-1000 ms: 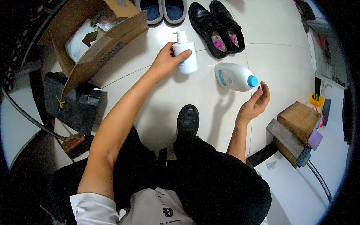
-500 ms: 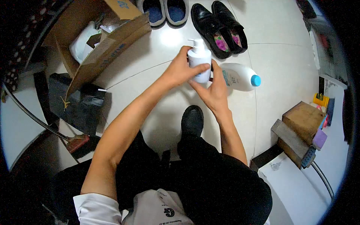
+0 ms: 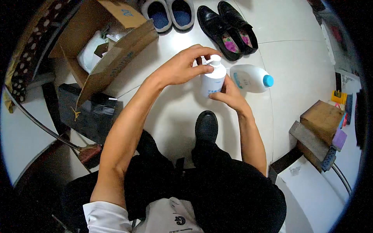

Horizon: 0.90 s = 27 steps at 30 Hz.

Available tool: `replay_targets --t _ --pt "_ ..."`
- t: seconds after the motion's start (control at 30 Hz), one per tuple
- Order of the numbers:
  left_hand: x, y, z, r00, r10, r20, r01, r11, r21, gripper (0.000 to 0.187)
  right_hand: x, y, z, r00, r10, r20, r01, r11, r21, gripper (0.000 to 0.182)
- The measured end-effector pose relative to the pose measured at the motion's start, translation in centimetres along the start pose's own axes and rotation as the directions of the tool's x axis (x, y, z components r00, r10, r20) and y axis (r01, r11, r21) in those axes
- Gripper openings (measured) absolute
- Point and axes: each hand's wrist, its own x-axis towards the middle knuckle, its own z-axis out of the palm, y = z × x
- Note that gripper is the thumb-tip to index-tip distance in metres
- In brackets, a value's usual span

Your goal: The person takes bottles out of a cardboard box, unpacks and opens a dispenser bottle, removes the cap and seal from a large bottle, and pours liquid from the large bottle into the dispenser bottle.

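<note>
A white pump bottle (image 3: 212, 84) with blue lettering is held upright in front of me, above the tiled floor. My right hand (image 3: 232, 96) wraps round its body from the right, thumb across the front near the base. At the top, the thumb and fingers of my left hand (image 3: 185, 65) close round the white pump head (image 3: 214, 60); part of the nozzle shows between them. Just behind my right hand, a larger white bottle (image 3: 251, 79) with a blue cap lies on its side on the floor.
Black leather shoes (image 3: 229, 33) and grey slippers (image 3: 169, 15) stand at the far side. An open cardboard box (image 3: 128, 50) with white items inside is at left, beside a black box (image 3: 87, 112). A brown block-shaped object (image 3: 320, 116) sits at right. My black shoe (image 3: 206, 126) is below the bottle.
My left hand has moved from the bottle's side up to its pump head. My right hand has shifted lower on the body, and the bottle has turned so its lettering faces me.
</note>
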Motion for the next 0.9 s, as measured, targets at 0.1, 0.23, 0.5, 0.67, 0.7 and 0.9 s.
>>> replay_targets --t 0.1,0.23,0.5,0.67,0.7,0.9 --pt "-0.1 0.5 -0.7 0.997 0.008 0.078 -0.005 0.999 -0.043 0.049 0.2 0.1 -0.4 0.995 0.013 0.099 -0.022 0.995 0.095 0.101" --pt "-0.6 0.8 -1.2 0.983 -0.026 0.183 0.052 0.989 -0.139 0.048 0.2 -0.3 -0.3 0.972 0.037 0.230 -0.089 0.972 0.218 0.097" --pt "-0.7 0.3 -0.2 0.971 -0.069 0.229 0.179 0.843 -0.507 0.040 0.6 0.5 0.1 0.897 -0.069 0.436 -0.145 0.887 0.439 0.089" --pt "-0.7 -0.2 0.2 0.977 -0.100 0.188 0.181 0.856 -0.485 0.036 0.3 0.1 0.3 0.983 0.038 0.182 -0.065 0.987 0.145 0.090" --pt "-0.6 -0.6 0.4 0.983 -0.148 0.110 0.181 0.889 -0.421 0.036 0.5 0.0 0.6 0.992 0.033 0.124 -0.043 0.996 0.080 0.089" --pt "-0.2 -1.2 2.6 0.906 -0.212 -0.367 0.228 0.974 0.001 0.063 2.7 -0.2 2.7 0.977 -0.073 -0.201 0.039 0.985 -0.166 0.079"
